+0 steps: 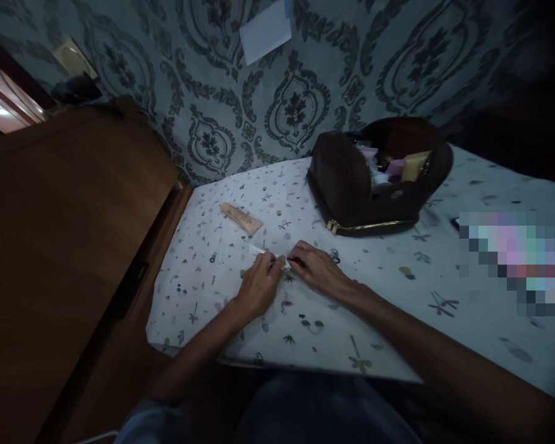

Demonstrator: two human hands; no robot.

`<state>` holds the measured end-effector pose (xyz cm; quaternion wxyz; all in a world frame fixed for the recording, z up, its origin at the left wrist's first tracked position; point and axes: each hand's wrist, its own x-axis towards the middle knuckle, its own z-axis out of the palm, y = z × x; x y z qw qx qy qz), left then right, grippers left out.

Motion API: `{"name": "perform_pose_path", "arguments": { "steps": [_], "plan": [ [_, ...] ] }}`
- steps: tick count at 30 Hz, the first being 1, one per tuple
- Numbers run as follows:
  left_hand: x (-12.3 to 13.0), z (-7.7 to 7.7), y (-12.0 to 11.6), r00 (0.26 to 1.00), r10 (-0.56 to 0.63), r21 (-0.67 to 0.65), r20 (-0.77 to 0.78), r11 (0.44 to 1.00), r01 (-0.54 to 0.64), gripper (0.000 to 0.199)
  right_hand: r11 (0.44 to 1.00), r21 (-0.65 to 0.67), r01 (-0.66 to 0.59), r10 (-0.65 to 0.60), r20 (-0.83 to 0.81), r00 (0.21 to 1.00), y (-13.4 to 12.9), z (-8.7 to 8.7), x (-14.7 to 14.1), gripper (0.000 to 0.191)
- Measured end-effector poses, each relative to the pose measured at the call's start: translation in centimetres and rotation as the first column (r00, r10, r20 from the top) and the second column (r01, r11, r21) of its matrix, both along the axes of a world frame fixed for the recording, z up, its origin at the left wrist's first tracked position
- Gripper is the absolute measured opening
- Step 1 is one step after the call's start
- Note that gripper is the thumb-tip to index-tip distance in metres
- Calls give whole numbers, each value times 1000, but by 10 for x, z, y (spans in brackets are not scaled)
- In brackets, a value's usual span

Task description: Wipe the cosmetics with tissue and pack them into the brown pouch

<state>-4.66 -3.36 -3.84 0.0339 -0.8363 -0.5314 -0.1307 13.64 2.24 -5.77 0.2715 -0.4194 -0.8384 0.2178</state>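
Note:
My left hand [261,282] is closed on a small white item [258,250], whose pale end sticks out past the fingers to the left. Close beside it, the fingers of my right hand [315,266] are pinched together at the item's other end; exactly what they grip is too small to tell. Both hands are low over the patterned white cloth [305,339]. Just beyond my left hand lies a beige tube [242,217], flat on the cloth.
An open dark brown zip bag [346,185] with several small items inside stands at the back, right of centre. A blurred-out flat object [518,253] lies at the right. Brown wooden furniture [69,234] rises on the left, and a patterned wall [240,105] is behind.

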Motion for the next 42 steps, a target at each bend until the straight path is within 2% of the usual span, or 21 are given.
{"name": "perform_pose_path", "arguments": {
  "steps": [3, 7, 13, 16, 20, 23, 25, 28, 31, 36, 40, 42],
  "plan": [
    [-7, -3, 6, 997, 71, -16, -28, 997, -71, 35, 1000, -4, 4, -4, 55, 998, -1, 2, 0, 18],
    [-32, 0, 17, 989, 145, -11, 11, 989, -145, 33, 1000, -18, 6, -5, 46, 999, -1, 4, 1, 16],
    [-52, 7, 25, 988, 133, -34, 81, 991, -130, 27, 1000, 10, -15, 16, -6, 1000, -2, 3, 2, 18],
    [-47, 7, 23, 982, 125, -25, 140, 992, -123, 27, 1000, -13, -2, 2, 18, 1000, -3, 4, 1, 19],
    [-25, 8, 13, 977, 79, -3, 196, 997, -80, 30, 1000, -15, 5, -5, -16, 1000, -4, 5, 0, 16],
    [-5, 10, 7, 987, 31, -34, 161, 999, -26, 27, 1000, 7, -23, 24, -43, 999, -4, 4, -1, 16],
    [0, 13, 9, 994, 56, -74, 98, 996, -49, 25, 999, 14, -43, 43, -44, 998, -4, 4, 0, 15],
    [-9, 16, 19, 985, 165, -104, 48, 982, -159, 24, 998, 12, -59, 59, -46, 997, -3, 3, 1, 16],
    [-28, 17, 32, 966, 249, -140, 74, 961, -237, 22, 998, 12, -63, 64, -57, 996, -2, 3, 2, 19],
    [-44, 12, 41, 959, 246, -147, 143, 963, -226, 21, 999, 14, -34, 34, 7, 999, -4, 5, 2, 20],
    [-33, 11, 33, 959, 237, -73, 156, 971, -228, 24, 1000, 11, -10, 10, 42, 999, -4, 4, 1, 17],
    [-23, 9, 26, 974, 171, -17, 150, 985, -170, 27, 1000, -10, -13, 13, 6, 1000, -2, 2, 2, 18]
  ]
}}
